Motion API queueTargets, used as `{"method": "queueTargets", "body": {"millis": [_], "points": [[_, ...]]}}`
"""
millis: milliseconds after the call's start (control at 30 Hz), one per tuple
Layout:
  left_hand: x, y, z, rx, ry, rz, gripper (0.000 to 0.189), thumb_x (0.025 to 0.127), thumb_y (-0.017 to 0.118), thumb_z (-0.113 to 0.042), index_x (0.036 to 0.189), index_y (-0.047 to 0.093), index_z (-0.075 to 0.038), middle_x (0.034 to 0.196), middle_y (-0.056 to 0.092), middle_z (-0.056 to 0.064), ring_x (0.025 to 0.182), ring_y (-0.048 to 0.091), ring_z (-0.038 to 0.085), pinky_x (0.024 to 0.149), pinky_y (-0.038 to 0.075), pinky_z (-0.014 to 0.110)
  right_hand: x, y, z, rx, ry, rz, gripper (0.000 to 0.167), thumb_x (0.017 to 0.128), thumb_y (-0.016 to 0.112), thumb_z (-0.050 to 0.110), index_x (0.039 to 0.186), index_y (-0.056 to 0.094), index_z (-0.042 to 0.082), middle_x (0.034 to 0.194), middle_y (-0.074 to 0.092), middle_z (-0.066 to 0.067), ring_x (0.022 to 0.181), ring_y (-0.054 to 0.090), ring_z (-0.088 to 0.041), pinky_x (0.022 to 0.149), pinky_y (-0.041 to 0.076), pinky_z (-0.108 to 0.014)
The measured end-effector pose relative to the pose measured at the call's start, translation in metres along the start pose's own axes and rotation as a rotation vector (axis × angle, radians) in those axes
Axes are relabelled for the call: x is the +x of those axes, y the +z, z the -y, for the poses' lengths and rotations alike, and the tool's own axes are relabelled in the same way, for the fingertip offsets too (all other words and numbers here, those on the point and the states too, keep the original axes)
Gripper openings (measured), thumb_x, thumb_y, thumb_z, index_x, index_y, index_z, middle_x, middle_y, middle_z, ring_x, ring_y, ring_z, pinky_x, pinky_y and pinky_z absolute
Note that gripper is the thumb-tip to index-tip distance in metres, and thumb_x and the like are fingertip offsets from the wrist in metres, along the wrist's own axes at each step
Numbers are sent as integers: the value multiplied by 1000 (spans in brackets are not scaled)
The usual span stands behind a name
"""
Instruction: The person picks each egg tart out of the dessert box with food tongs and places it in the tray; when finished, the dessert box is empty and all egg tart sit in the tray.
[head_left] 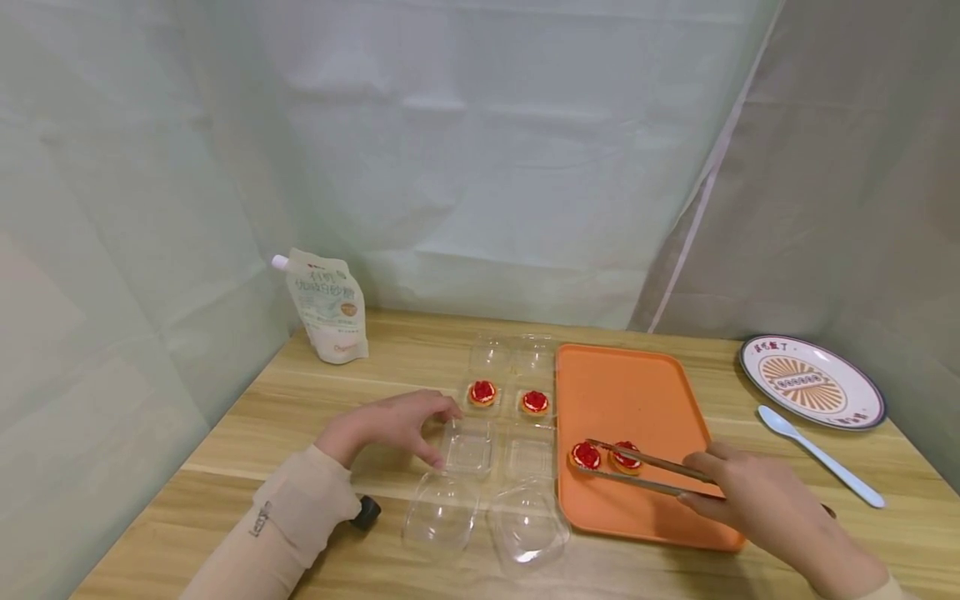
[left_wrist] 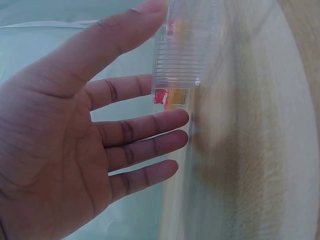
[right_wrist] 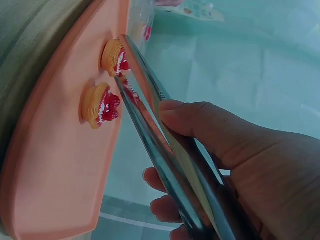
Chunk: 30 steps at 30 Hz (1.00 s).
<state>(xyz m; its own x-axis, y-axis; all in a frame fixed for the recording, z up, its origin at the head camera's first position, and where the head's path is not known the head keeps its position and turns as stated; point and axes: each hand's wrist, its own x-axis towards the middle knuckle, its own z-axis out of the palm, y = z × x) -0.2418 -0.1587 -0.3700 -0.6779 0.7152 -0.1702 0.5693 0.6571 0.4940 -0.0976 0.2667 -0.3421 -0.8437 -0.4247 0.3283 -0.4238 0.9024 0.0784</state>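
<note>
Right grip (head_left: pixel 761 496) holds tongs (right_wrist: pixel 157 145); left grip (head_left: pixel 399 423) near container (head_left: pixel 471 448)

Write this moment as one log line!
Right hand: grips tongs, tips at tart on orange tray; left hand: beside empty clear container; two other tarts: in open containers

The head view looks forward and down over the wooden table (head_left: pixel 277 417), far enough back to take in the left hand (head_left: pixel 405 421) and right hand (head_left: pixel 765 500) in its lower half and the pale curtain (head_left: pixel 487 167) in its upper half. The left wrist view, close and turned sideways, looks across the left palm and shares with the head view the clear plastic containers (left_wrist: pixel 185 55) at its top centre. The right wrist view, also near and sideways, faces along the metal tongs (right_wrist: pixel 145 67), sharing the orange tray (right_wrist: pixel 55 175), at its left, with the head view.
</note>
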Motion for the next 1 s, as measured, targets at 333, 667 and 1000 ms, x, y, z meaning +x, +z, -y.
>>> {"method": "queueTargets", "body": {"millis": [333,667,1000], "points": [[-2,0,-3,-33,-37,12,69,72,83,-35,132,53,-16,125,59,2,121,53,23,107,42,45,-3,3,-6,21,-2,-52,33,64,86,33,88,69,20,73,53,17,53,31,11,43,30,-16],[-4,-2,-5,-20,-48,3,74,73,81,-38,137,50,-17,133,56,6,125,51,26,108,40,48,-1,-3,-8,60,4,-82,31,65,86,31,90,68,22,68,46,21,54,29,12,44,27,-14],[-5,-9,-10,38,-4,-133,62,81,76,-33,134,53,-10,134,56,11,125,51,31,105,42,52,14,-9,-9,42,-2,-117,31,66,85,35,90,69,25,70,49,21,55,32,10,45,29,-16]]}}
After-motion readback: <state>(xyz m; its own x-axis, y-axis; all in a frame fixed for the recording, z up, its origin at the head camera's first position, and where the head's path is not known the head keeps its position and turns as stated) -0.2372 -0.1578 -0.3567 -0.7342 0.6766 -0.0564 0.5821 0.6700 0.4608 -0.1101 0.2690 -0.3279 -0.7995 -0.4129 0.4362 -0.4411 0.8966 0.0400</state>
